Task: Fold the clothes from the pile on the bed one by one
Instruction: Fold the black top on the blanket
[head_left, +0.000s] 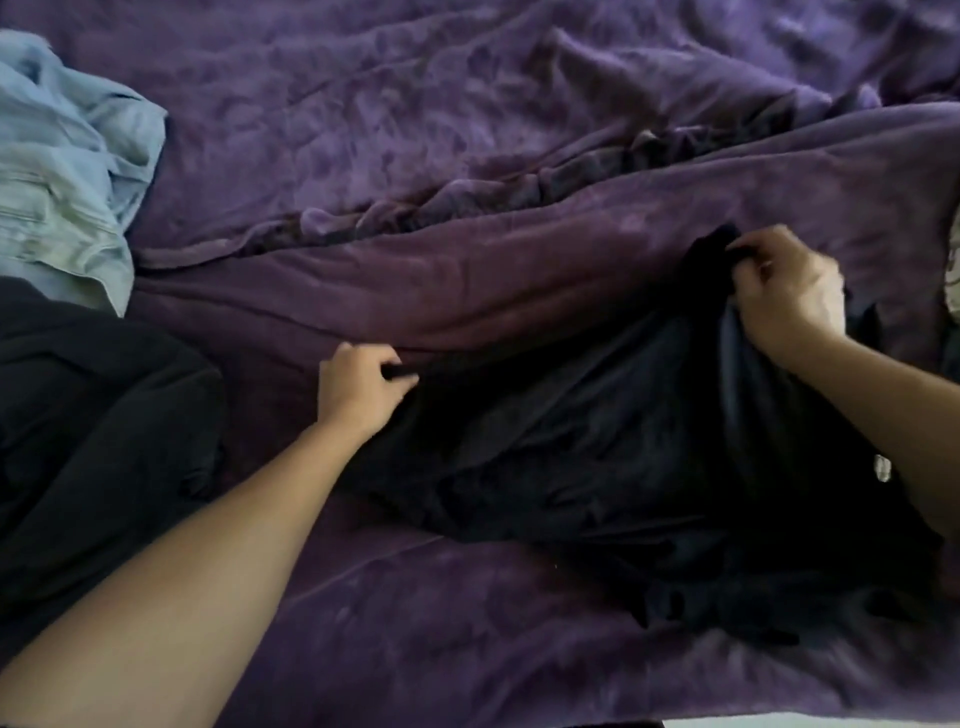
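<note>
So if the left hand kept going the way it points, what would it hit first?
Probably the purple blanket, at its bunched ridge, though depth is unclear. The left hand pinches the black garment.

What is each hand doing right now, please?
Left hand: closed, pinching an edge of the crumpled black fabric garment.
Right hand: closed, gripping the same garment's upper corner.

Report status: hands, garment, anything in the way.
Left hand pinches black garment at its edge; right hand grips the far end. Garment bunched, not yet folded. Light blue garment lies apart, far left.
</note>
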